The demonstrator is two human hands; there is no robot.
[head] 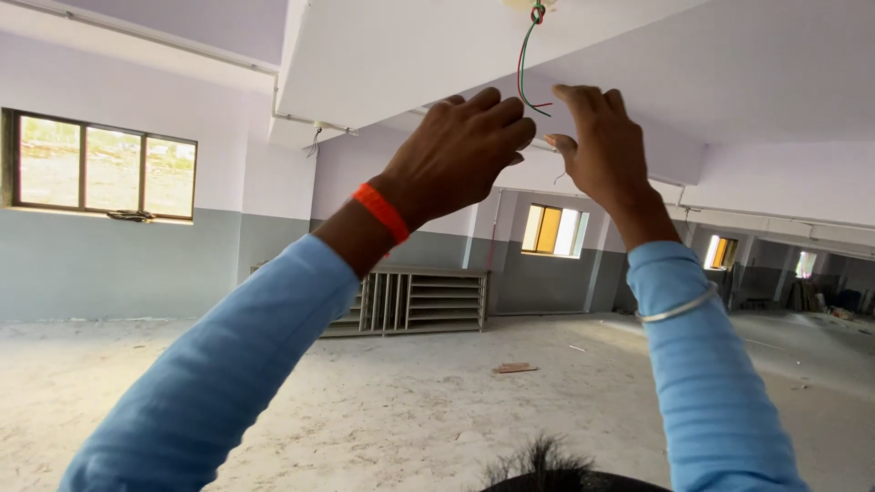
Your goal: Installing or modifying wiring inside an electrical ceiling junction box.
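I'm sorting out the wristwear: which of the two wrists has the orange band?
The left wrist. Its orange band sits on bare skin just past the blue sleeve, below the left hand. The right hand's arm carries a thin silver bangle over the sleeve instead.

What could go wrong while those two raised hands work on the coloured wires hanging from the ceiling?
1. The thin red and green wires end bare near the left hand and right hand; if live, they might shock.
2. The metal bangle on the right sleeve could conduct if it touches them.
3. Both arms reach overhead, so balance could suffer.
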